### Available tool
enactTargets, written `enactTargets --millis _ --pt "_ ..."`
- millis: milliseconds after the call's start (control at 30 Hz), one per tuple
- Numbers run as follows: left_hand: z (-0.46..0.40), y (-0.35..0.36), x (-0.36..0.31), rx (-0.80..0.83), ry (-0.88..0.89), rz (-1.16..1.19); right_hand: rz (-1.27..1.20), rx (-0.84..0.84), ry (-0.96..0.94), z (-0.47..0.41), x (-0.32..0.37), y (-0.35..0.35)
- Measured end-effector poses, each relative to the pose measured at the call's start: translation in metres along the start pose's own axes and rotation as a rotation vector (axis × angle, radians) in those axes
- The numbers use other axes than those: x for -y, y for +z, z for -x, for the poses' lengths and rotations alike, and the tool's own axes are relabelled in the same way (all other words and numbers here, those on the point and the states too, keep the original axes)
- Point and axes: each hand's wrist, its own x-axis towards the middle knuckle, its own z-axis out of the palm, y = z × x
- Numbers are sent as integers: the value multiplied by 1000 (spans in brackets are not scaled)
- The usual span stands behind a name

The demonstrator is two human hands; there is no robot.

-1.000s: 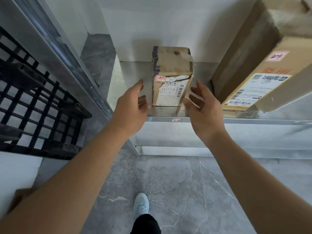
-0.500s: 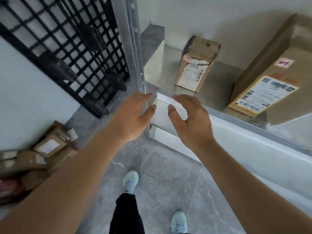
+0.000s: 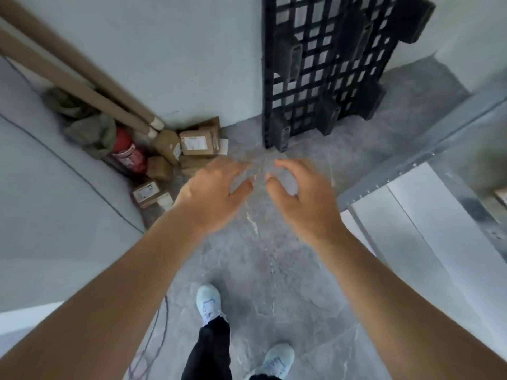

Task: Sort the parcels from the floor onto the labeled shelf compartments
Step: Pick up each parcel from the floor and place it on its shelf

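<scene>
Both hands out in front, empty. Left hand (image 3: 216, 192) fingers loosely spread, holding nothing; right hand (image 3: 303, 198) fingers slightly curved and apart, holding nothing. Both are motion-blurred at the tips, so exact finger pose is rough. The two hands sit close together, thumbs nearly meeting, over bare grey floor (image 3: 263, 259).

Landmark: red fire extinguisher (image 3: 128, 154) lying in the wall corner.
- Parcels (image 3: 196, 142): a pile of brown cardboard boxes on the floor just right of the extinguisher, against the wall. One small box (image 3: 146, 191) with a white label lies nearer the camera than the extinguisher, apart from the main pile. Left hand is just right of that pile, not touching it as far as I can tell.
- Two brown cardboard tubes (image 3: 82, 75) lean into the corner above the extinguisher; a grey-green cloth (image 3: 87, 124) is bunched on its left.
- Black plastic pallet (image 3: 329, 67) stands upright against the wall, well right of the extinguisher.
- Metal shelf frame (image 3: 428, 157) at far right edge; compartments mostly out of view.

Light blue shoes (image 3: 210, 303) and dark trousers at bottom.
</scene>
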Motion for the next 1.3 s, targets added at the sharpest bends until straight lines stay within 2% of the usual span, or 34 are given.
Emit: enactTargets --millis 167,300,567,833,1033,1300 --pt "3 -13 107 8 -240 61 33 183 -30 -46 33 99" --pt "-5 -22 178 -14 -370 115 86 266 -57 -82 54 163" --pt "-35 -18 264 7 -581 152 171 518 -108 -153 57 261" --pt "-100 47 350 4 -787 150 462 790 -379 -230 -26 378" --pt "-137 130 424 148 -818 157 555 920 -350 -261 -90 469" --pt "-179 236 560 240 -847 133 659 987 -290 -275 -183 607"
